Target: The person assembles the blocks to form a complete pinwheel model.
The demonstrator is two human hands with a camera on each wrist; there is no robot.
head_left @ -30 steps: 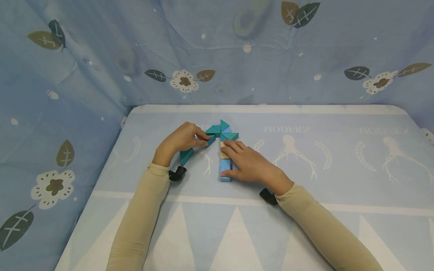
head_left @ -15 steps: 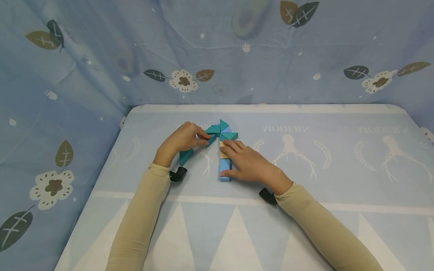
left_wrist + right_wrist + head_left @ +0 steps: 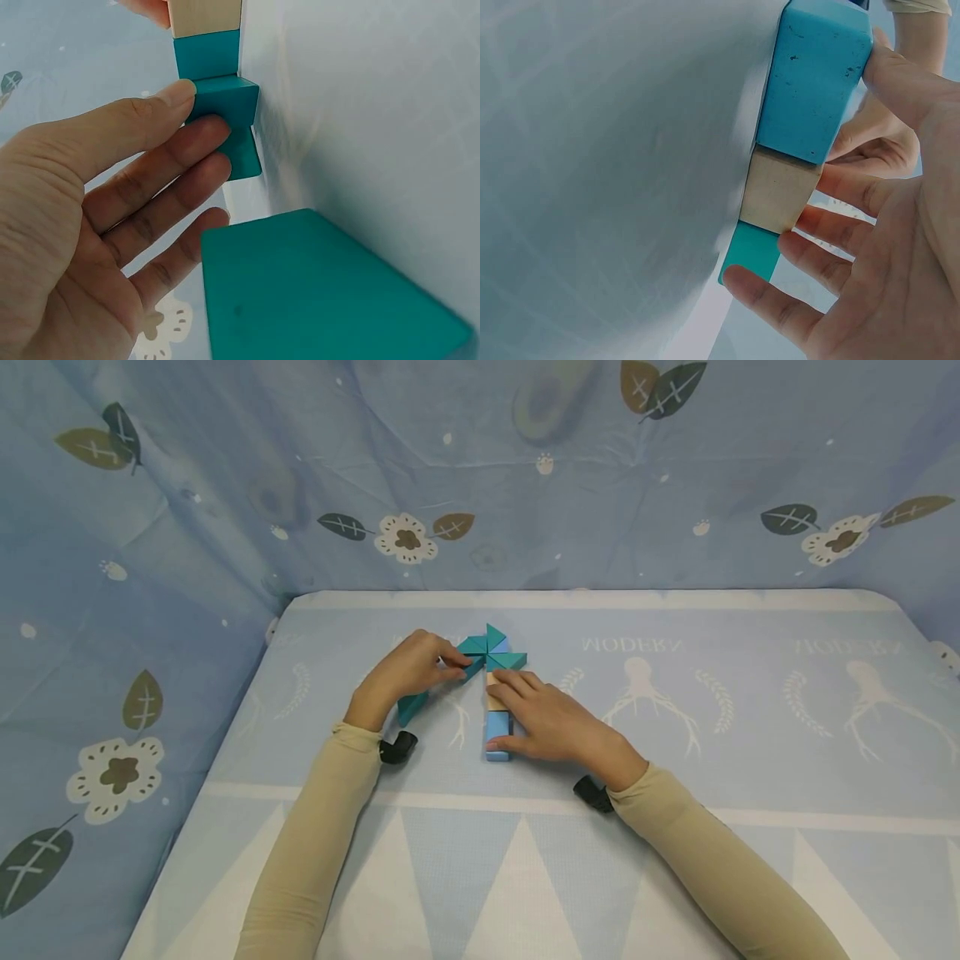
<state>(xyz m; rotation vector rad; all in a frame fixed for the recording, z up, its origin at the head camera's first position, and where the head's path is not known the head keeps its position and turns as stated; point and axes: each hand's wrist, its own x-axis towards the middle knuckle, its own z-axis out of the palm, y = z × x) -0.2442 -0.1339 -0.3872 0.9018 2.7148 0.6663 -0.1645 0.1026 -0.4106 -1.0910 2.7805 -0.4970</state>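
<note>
My left hand (image 3: 408,670) pinches a teal triangular block (image 3: 225,103) between thumb and fingertips, against the pinwheel cluster of teal triangular blocks (image 3: 510,662). A light blue piece (image 3: 501,647) lies in that cluster. Below it runs a column with a plain wooden block (image 3: 781,187) and a blue block (image 3: 814,82). Over the column's right side rests my right hand (image 3: 551,720), fingers fairly straight, thumb at the blue block's near end. Another teal block (image 3: 412,706) lies under my left wrist, apart from the rest.
A patterned pale blue mat (image 3: 675,735) covers the table. Blue cloth (image 3: 480,460) with flowers and leaves hangs behind and at the left. Black wrist devices (image 3: 397,747) sit near both sleeve cuffs.
My left hand has moved slightly right and away, bringing the pinched teal triangular block up to the cluster's centre. The right hand has stayed in place on the column.
</note>
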